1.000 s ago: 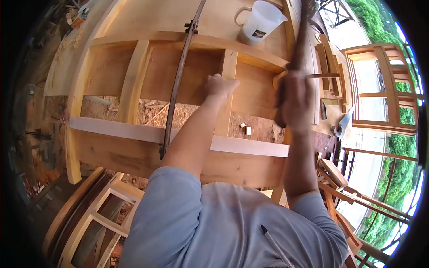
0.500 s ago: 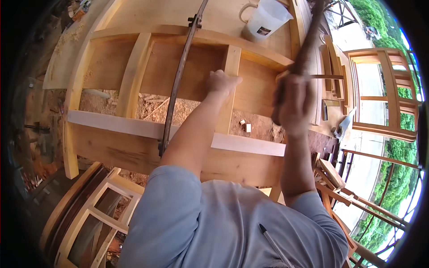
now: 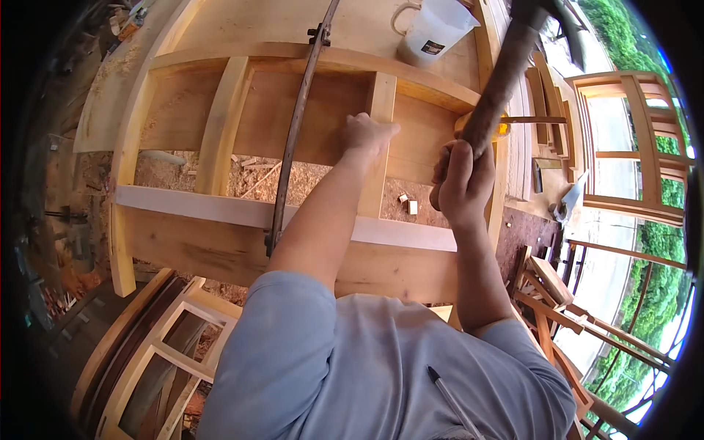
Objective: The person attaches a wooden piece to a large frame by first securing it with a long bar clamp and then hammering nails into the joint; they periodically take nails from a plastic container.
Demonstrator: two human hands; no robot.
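My right hand point(image 3: 463, 180) is wrapped around the wooden handle of a hammer point(image 3: 493, 95), whose dark metal head points up and away at the upper right. My left hand point(image 3: 367, 136) grips a pale wooden crosspiece point(image 3: 381, 103), its thumb lying across the top and its other fingers curled at the left side. That crosspiece belongs to a wooden frame point(image 3: 433, 85) in front of me. A long metal bar clamp point(image 3: 298, 117) runs across the frame, left of my left hand. My left forearm covers part of the near rail point(image 3: 191, 204).
A translucent plastic jug point(image 3: 434, 33) stands on the board beyond the frame. Small wood blocks point(image 3: 412, 207) lie among shavings below. Another slatted frame point(image 3: 158, 359) is at the lower left. More wooden frames point(image 3: 638, 147) stand at the right, near a blue-grey handsaw point(image 3: 570, 198).
My right hand has moved slightly left with the hammer, whose blurred outline is now sharp and its head plainer to see. My left hand keeps its grip on the crosspiece.
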